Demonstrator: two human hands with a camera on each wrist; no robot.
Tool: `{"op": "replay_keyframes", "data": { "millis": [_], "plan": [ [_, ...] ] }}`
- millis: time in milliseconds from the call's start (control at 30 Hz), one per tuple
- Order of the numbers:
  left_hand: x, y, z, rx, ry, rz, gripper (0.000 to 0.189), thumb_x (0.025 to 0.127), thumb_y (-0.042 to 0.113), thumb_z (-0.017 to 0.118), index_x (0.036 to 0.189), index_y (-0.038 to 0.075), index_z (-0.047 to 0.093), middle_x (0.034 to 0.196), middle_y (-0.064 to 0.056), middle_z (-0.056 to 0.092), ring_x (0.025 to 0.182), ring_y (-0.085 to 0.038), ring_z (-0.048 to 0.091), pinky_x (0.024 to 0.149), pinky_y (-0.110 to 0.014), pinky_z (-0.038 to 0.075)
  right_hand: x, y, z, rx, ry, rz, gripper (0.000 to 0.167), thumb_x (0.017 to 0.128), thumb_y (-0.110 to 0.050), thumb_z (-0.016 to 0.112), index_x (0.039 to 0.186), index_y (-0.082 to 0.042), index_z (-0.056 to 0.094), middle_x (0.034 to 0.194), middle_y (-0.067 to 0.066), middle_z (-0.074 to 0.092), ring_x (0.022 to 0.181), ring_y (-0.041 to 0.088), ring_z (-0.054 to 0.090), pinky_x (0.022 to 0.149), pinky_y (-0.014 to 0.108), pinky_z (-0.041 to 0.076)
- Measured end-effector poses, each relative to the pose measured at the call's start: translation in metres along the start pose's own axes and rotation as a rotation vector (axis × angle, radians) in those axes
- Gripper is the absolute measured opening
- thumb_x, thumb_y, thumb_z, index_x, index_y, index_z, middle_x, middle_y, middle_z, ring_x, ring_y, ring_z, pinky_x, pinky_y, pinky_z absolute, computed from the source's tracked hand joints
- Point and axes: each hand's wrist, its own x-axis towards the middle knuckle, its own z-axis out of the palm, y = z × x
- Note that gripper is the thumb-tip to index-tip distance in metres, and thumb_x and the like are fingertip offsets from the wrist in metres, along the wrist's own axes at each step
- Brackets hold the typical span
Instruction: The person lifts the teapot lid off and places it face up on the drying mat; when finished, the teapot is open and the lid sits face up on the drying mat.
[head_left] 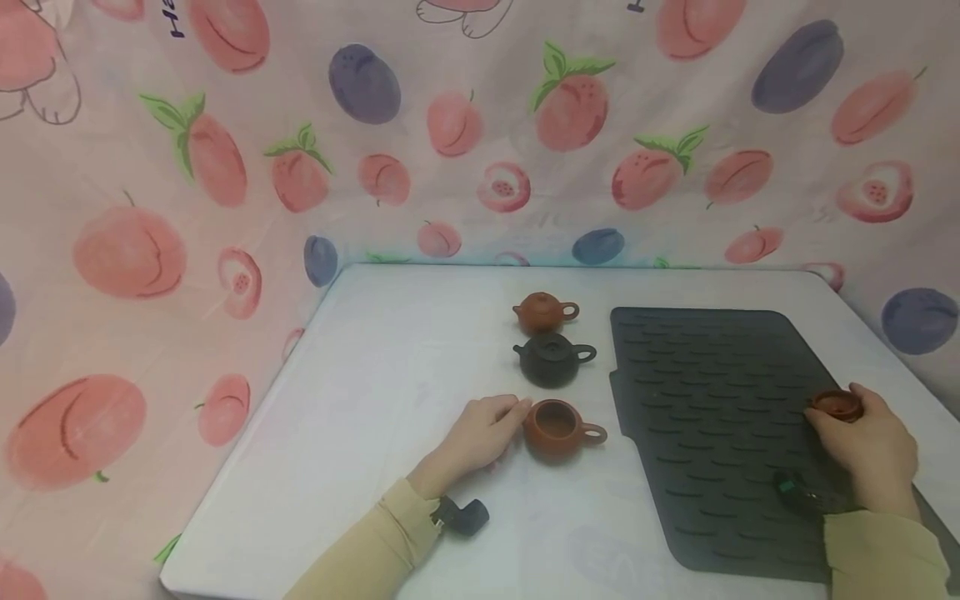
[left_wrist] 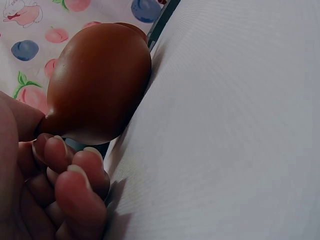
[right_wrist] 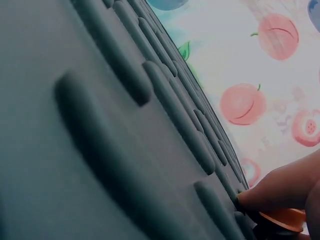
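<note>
An open-topped reddish-brown teapot (head_left: 553, 442) stands on the white table, its handle pointing right. My left hand (head_left: 480, 429) pinches its short spout (left_wrist: 48, 124) between thumb and fingers, as the left wrist view shows. Over at the right edge of the dark grey ridged mat (head_left: 705, 417), my right hand (head_left: 877, 446) grips a small reddish-brown teapot lid (head_left: 836, 405) with its hollow side facing up. The lid (right_wrist: 285, 219) is low at the mat; fingers partly cover it, so I cannot tell whether it touches the mat.
Behind the open teapot stand a black lidded teapot (head_left: 550, 362) and, farther back, a brown lidded teapot (head_left: 542, 314), handles to the right. The white table (head_left: 390, 358) meets a fruit-printed cloth (head_left: 450, 200) at its back and sides.
</note>
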Motion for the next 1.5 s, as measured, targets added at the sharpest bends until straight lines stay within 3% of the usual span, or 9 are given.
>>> {"op": "replay_keyframes", "data": {
  "millis": [633, 900, 1167, 1500],
  "plan": [
    [0.003, 0.002, -0.001, -0.001, 0.001, 0.0, 0.05, 0.109, 0.048, 0.042, 0.079, 0.012, 0.058, 0.047, 0.001, 0.048, 0.035, -0.015, 0.048, 0.038, -0.032, 0.042, -0.005, -0.005, -0.005, 0.048, 0.022, -0.018, 0.085, 0.096, -0.032, 0.063, 0.157, 0.008, 0.018, 0.148, 0.045, 0.03, 0.132, 0.064, 0.031, 0.107, 0.067, 0.03],
    [0.004, -0.001, 0.001, 0.012, 0.011, -0.005, 0.051, 0.108, 0.051, 0.042, 0.079, 0.013, 0.059, 0.046, 0.002, 0.049, 0.034, -0.015, 0.049, 0.038, -0.033, 0.044, -0.006, -0.004, -0.006, 0.045, 0.023, -0.021, 0.09, 0.096, -0.039, 0.064, 0.155, 0.012, 0.018, 0.147, 0.047, 0.029, 0.132, 0.065, 0.031, 0.108, 0.067, 0.03],
    [0.003, -0.001, 0.001, 0.008, 0.02, 0.003, 0.05, 0.109, 0.05, 0.041, 0.08, 0.014, 0.061, 0.045, 0.001, 0.048, 0.033, -0.016, 0.049, 0.038, -0.035, 0.045, -0.01, -0.008, -0.002, 0.07, 0.072, 0.025, 0.094, 0.094, -0.043, 0.063, 0.155, 0.011, 0.017, 0.151, 0.046, 0.019, 0.141, 0.062, 0.016, 0.112, 0.069, 0.019],
    [0.001, 0.0, 0.0, 0.0, 0.018, -0.031, 0.047, 0.109, 0.05, 0.041, 0.085, 0.017, 0.065, 0.044, 0.0, 0.049, 0.031, -0.017, 0.05, 0.039, -0.034, 0.043, -0.012, -0.009, -0.002, 0.098, 0.095, 0.04, 0.096, 0.095, -0.049, 0.061, 0.156, 0.01, 0.016, 0.154, 0.045, 0.013, 0.139, 0.066, 0.013, 0.111, 0.071, 0.017]
  ]
}}
